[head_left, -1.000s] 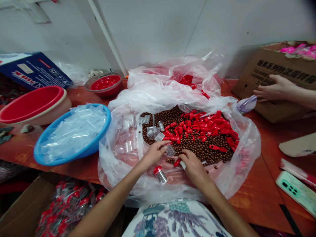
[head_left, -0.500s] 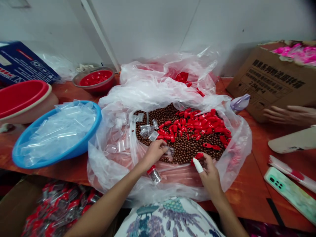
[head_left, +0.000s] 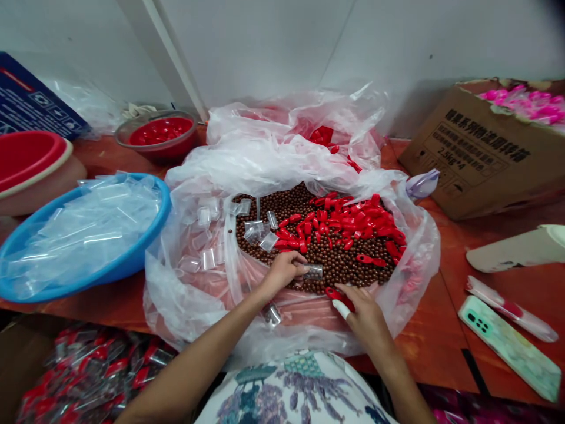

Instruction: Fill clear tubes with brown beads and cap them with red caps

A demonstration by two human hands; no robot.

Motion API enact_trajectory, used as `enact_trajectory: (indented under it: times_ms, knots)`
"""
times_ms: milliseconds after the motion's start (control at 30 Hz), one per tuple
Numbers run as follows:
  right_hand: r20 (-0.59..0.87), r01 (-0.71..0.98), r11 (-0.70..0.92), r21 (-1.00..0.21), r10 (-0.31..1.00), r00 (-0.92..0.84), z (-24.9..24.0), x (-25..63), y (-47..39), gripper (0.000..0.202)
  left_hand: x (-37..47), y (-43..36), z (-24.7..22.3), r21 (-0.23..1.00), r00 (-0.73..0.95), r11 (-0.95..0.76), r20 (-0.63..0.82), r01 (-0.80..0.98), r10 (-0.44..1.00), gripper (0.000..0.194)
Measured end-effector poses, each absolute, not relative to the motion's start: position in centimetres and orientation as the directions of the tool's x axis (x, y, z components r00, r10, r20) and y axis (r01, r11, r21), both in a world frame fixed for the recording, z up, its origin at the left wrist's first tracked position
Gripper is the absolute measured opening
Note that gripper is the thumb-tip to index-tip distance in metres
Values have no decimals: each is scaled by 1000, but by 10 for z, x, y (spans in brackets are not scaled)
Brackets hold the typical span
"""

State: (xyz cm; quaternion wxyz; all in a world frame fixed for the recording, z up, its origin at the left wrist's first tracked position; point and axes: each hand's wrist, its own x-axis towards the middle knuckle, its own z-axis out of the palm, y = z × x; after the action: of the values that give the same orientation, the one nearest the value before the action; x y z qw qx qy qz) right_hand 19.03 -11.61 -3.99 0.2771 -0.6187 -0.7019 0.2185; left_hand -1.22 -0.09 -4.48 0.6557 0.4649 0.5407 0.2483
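While the left hand [head_left: 285, 274] pinches one end of a clear container [head_left: 314, 271] between thumb and fingertips, the right hand [head_left: 364, 309] grasps a red piece [head_left: 339, 297] in its closed fingers (a white cover [head_left: 341, 309] sits on the right thumb). The clear container lies on its side at the tips of the left fingers, just above or on a bed of brown balls [head_left: 329, 259]; which of the two, I cannot tell. The red piece sits to the right of the container and nearer the body, apart from it, one end jutting out past the right fingertips.

Beyond both sets of fingers, a heap of loose red pieces [head_left: 353, 219] lies on the balls. Several loose clear containers [head_left: 260, 233] rest just beyond and to the left of the left fingers. Nearer the body than those fingers, another container [head_left: 272, 316] is partly hidden by the left forearm. All around the hands spreads a translucent plastic bag [head_left: 176, 303]. Well to the left of the left fingers stands a blue basin [head_left: 166, 203]; well to the right of the right fingers lies a phone [head_left: 509, 347].
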Motion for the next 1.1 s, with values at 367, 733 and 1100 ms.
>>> enact_trajectory:
  times_ms: [367, 733, 1100]
  knots:
    - [44, 629, 31, -777, 999, 5, -40, 196, -121, 36, 6, -14, -52, 927, 314, 182, -288, 327, 905, 18]
    - [-133, 186, -175, -967, 966, 220, -33, 185, -105, 45, 2, -21, -41, 822, 386, 548, -461, -152, 799, 34]
    - [40, 352, 19, -936, 998, 52, -25, 169, -88, 38, -4, -38, -27, 771, 382, 591, -485, -238, 786, 42]
